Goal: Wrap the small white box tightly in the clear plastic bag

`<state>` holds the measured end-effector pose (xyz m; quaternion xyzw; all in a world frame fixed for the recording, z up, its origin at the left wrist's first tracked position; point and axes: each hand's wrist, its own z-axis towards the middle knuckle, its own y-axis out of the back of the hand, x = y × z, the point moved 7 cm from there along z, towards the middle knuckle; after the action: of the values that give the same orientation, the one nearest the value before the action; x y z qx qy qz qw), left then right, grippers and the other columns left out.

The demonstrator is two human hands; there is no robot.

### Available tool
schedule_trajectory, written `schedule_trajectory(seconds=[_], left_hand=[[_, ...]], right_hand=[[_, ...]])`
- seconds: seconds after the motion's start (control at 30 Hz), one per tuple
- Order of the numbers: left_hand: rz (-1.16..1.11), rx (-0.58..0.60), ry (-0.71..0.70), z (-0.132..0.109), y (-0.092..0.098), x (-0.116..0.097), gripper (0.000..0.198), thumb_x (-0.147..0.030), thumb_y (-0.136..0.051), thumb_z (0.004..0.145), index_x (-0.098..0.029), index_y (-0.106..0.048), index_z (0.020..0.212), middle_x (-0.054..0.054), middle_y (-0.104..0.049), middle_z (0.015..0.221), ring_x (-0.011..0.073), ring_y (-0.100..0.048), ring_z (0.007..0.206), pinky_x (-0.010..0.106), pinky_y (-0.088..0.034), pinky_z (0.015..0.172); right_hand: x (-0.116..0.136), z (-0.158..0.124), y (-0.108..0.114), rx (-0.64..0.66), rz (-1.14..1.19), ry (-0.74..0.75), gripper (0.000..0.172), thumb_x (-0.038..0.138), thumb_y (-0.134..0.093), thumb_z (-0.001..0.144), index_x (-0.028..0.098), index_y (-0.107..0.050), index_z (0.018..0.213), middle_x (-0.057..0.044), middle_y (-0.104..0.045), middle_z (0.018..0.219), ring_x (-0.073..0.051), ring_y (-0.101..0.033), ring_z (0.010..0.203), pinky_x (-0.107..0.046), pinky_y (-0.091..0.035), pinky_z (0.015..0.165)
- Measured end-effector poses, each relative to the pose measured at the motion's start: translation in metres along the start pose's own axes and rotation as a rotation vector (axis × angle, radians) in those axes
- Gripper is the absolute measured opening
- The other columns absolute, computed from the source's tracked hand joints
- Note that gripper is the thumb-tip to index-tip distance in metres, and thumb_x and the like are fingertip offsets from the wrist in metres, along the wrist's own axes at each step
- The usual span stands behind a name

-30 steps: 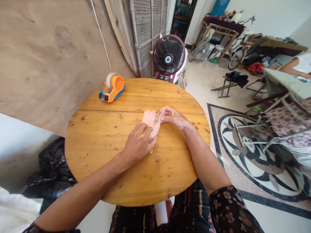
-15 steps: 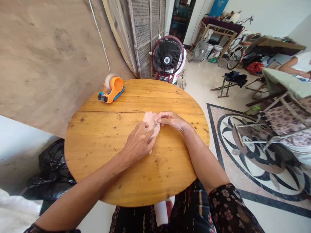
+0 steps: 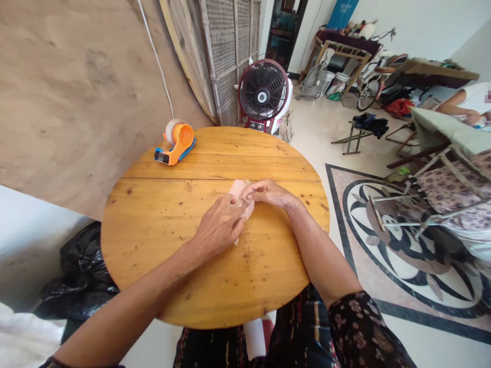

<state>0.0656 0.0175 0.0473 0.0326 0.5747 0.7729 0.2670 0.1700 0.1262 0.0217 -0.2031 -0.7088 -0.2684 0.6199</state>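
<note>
A small pale pink piece (image 3: 237,187), like paper with a thin see-through wrapping, lies on the round wooden table (image 3: 172,276). My left hand (image 3: 219,223) rests over its near part with bent fingers, holding it against the wood. At the upper right edge, my right hand (image 3: 267,192) has thumb and forefinger pinched on the crinkled clear layer (image 3: 248,209). Both hands cover much of the piece, so its full shape is hidden.
An orange and blue tape dispenser (image 3: 177,144) with a roll stands at the table's back left. Beyond the far edge is a dark red fan (image 3: 263,92). A black plastic bag (image 3: 82,271) sits low at left. Another person's arm (image 3: 454,102) shows at far right.
My right fingers have shifted slightly down and left over the pink piece, bringing the two hands closer together. Less of the piece shows between them.
</note>
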Motion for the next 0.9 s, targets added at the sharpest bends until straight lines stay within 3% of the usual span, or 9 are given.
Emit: schedule_trajectory(seconds=[0.13, 0.27, 0.4, 0.57, 0.73, 0.9], left_hand=[[0.009, 0.021, 0.003, 0.001, -0.001, 0.000, 0.022, -0.021, -0.048, 0.085, -0.018, -0.067, 0.096, 0.013, -0.050, 0.106, 0.0231, -0.052, 0.091, 0.033, -0.050, 0.070], [0.025, 0.070, 0.007, 0.002, -0.002, 0.000, 0.023, -0.023, -0.046, 0.088, -0.017, -0.068, 0.092, 0.012, -0.050, 0.102, 0.0242, -0.051, 0.093, 0.033, -0.049, 0.071], [0.043, 0.109, 0.023, 0.003, -0.004, 0.001, 0.024, -0.023, -0.047, 0.088, -0.016, -0.070, 0.086, 0.012, -0.052, 0.097, 0.0240, -0.052, 0.090, 0.034, -0.048, 0.070], [0.040, 0.065, 0.000, 0.003, -0.004, 0.000, 0.023, -0.021, -0.048, 0.086, -0.016, -0.069, 0.080, 0.011, -0.054, 0.094, 0.0225, -0.052, 0.087, 0.033, -0.048, 0.070], [-0.027, -0.006, 0.046, 0.002, -0.003, 0.004, 0.026, -0.021, -0.053, 0.082, -0.018, -0.063, 0.106, 0.009, -0.058, 0.096, 0.0243, -0.055, 0.092, 0.035, -0.050, 0.075], [-0.099, -0.072, 0.165, 0.000, -0.003, 0.013, 0.044, -0.025, -0.061, 0.076, -0.015, -0.048, 0.117, 0.009, -0.061, 0.099, 0.0251, -0.059, 0.093, 0.036, -0.051, 0.079]], right_hand=[[-0.003, 0.005, 0.004, -0.163, 0.066, 0.090, 0.024, 0.035, -0.071, 0.073, 0.016, -0.075, 0.086, -0.002, -0.071, 0.085, -0.014, -0.061, 0.077, -0.027, -0.046, 0.077], [-0.003, 0.008, 0.008, -0.200, 0.050, 0.151, 0.024, 0.037, -0.071, 0.075, 0.017, -0.075, 0.088, -0.003, -0.071, 0.093, -0.013, -0.059, 0.080, -0.025, -0.044, 0.073], [0.002, 0.004, 0.006, -0.096, 0.082, 0.173, 0.018, 0.033, -0.070, 0.076, 0.016, -0.074, 0.082, -0.003, -0.068, 0.086, -0.012, -0.057, 0.074, -0.024, -0.042, 0.069], [0.006, -0.002, 0.000, 0.044, 0.028, 0.073, 0.016, 0.029, -0.071, 0.075, 0.014, -0.075, 0.080, -0.001, -0.067, 0.076, -0.012, -0.057, 0.072, -0.025, -0.044, 0.073], [0.002, 0.000, -0.004, 0.060, 0.014, 0.040, 0.022, 0.034, -0.071, 0.075, 0.014, -0.073, 0.082, -0.003, -0.069, 0.080, -0.015, -0.060, 0.077, -0.028, -0.045, 0.077], [-0.005, 0.008, 0.003, -0.090, 0.083, 0.120, 0.028, 0.041, -0.070, 0.077, 0.014, -0.069, 0.085, -0.001, -0.066, 0.075, -0.012, -0.057, 0.068, -0.026, -0.045, 0.070]])
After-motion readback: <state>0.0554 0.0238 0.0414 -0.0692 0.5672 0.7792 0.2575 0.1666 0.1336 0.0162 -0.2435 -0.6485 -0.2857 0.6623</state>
